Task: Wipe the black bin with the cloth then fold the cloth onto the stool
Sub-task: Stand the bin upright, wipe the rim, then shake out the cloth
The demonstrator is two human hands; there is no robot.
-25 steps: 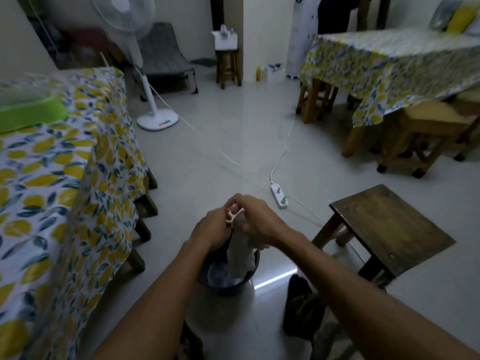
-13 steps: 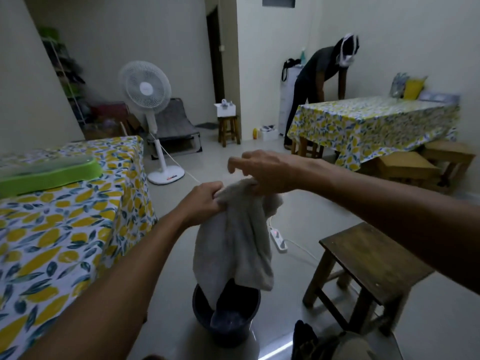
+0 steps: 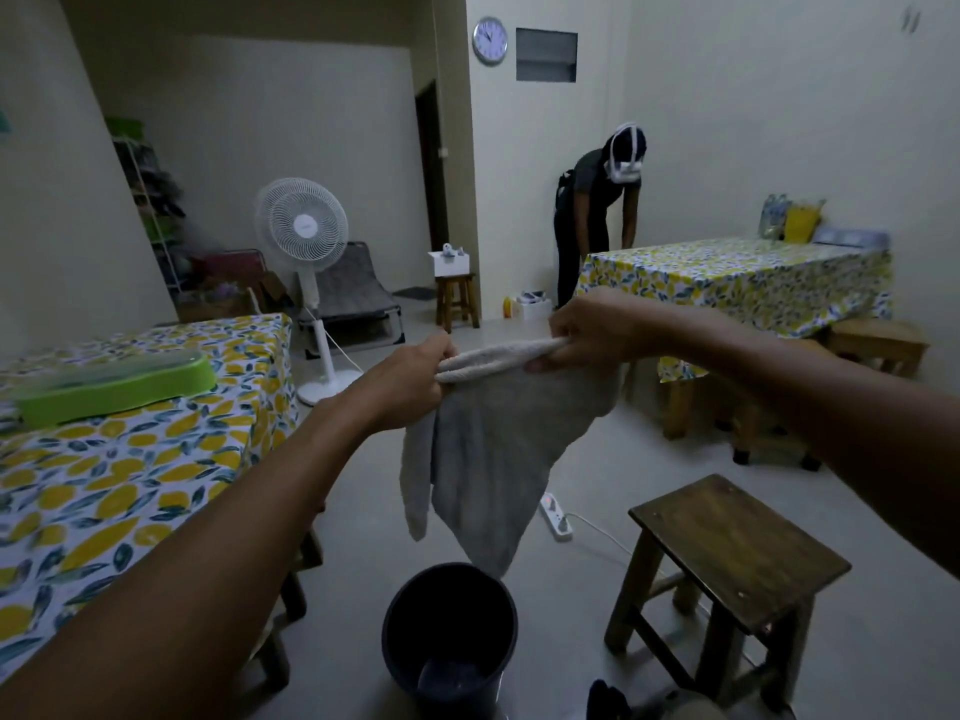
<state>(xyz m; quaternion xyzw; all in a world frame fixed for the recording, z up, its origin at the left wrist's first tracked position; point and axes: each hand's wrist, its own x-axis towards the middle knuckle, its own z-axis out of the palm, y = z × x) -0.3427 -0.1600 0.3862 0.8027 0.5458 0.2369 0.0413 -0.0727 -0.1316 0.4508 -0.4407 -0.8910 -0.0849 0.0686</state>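
Observation:
A grey cloth (image 3: 493, 449) hangs in the air in front of me, its top edge stretched between both hands. My left hand (image 3: 410, 379) grips the left end and my right hand (image 3: 592, 332) grips the right end. The cloth's lower tip dangles just above the black bin (image 3: 449, 631), which stands upright on the floor below. The dark wooden stool (image 3: 737, 553) stands to the right of the bin, its seat bare.
A table with a lemon-print cover (image 3: 119, 459) and a green tray (image 3: 114, 381) is at my left. A power strip (image 3: 556, 517) with a cable lies on the floor behind the bin. A standing fan (image 3: 304, 236), another table and a bending person (image 3: 597, 210) are farther back.
Both hands have lifted the cloth up out of the bin and drawn apart, spreading its top edge. The view has tilted upward from the floor to the room.

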